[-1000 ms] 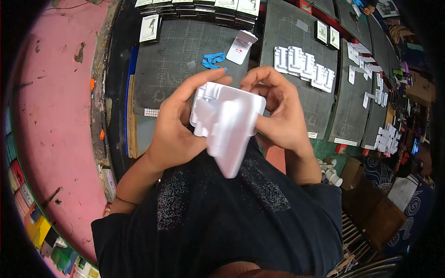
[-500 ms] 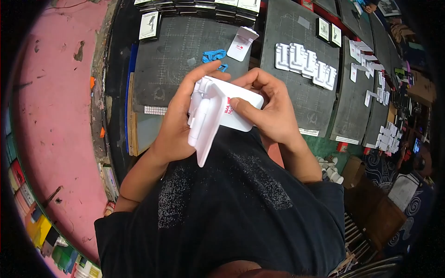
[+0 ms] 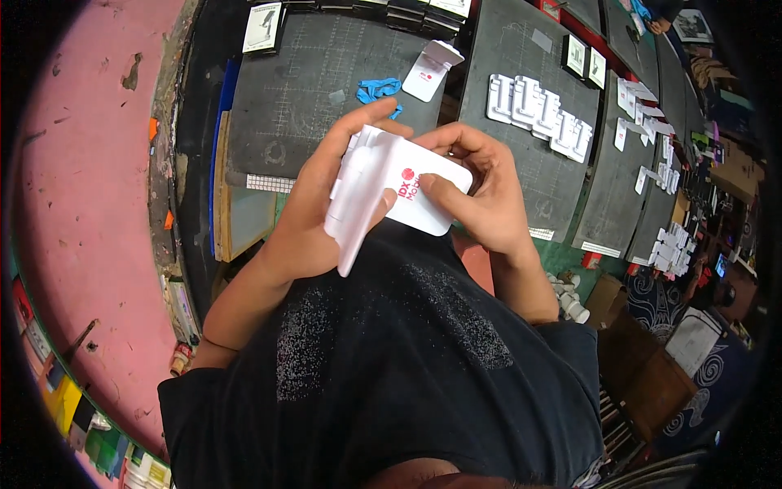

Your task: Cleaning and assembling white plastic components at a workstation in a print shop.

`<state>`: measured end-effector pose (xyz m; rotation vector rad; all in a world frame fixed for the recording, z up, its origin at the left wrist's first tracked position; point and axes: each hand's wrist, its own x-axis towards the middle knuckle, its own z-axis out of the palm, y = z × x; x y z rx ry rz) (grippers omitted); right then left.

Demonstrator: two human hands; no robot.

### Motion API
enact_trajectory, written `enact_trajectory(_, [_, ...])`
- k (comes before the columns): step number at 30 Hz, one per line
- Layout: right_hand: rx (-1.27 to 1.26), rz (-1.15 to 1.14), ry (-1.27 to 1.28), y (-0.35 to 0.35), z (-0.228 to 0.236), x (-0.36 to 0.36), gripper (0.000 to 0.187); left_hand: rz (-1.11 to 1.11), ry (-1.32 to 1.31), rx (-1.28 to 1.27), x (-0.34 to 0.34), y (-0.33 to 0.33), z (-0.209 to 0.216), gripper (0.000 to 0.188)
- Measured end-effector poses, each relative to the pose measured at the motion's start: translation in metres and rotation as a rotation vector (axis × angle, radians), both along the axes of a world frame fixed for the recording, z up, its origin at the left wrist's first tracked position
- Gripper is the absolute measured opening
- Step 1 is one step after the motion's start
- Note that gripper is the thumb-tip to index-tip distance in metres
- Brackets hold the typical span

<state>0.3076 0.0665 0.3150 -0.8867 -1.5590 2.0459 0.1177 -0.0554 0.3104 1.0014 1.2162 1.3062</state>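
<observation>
A white folding phone stand with red print on its flat base is held in front of my chest, between both hands. My left hand wraps round its hinged end, with the thumb tip showing between the raised plate and the base. The thumb of my right hand presses on the base near the print; its other fingers curl underneath, partly hidden. The hinge is mostly covered by the raised plate and my left hand. Beyond my hands, a similar phone stand rests on the table, next to a crumpled blue glove or cloth.
A dark worktable lies ahead, with black-and-white boxes at its far side. On the table to the right are several white stands in an overlapping row and two small boxes. Another person's hand shows far right.
The phone stand has turned in my hands, so its red print shows more fully and the hinge less. My left thumb has come round between plate and base.
</observation>
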Motion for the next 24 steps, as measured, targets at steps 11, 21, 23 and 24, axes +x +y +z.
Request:
enact_trajectory(11, [0.011, -0.001, 0.026, -0.003, -0.009, -0.001, 0.026, -0.019, 0.015, -0.046, -0.004, 0.005, -0.003, 0.08])
enact_trajectory(21, [-0.108, -0.058, 0.013, -0.002, -0.015, -0.002, 0.027, -0.05, 0.034, 0.015, -0.005, 0.015, -0.003, 0.082])
enact_trajectory(23, [-0.109, -0.069, -0.03, -0.001, -0.012, -0.002, 0.028, -0.026, -0.038, 0.019, -0.005, 0.02, -0.004, 0.082])
enact_trajectory(24, [-0.098, -0.066, 0.008, -0.001, -0.01, -0.003, 0.028, 0.013, 0.026, 0.059, -0.005, 0.023, -0.004, 0.074])
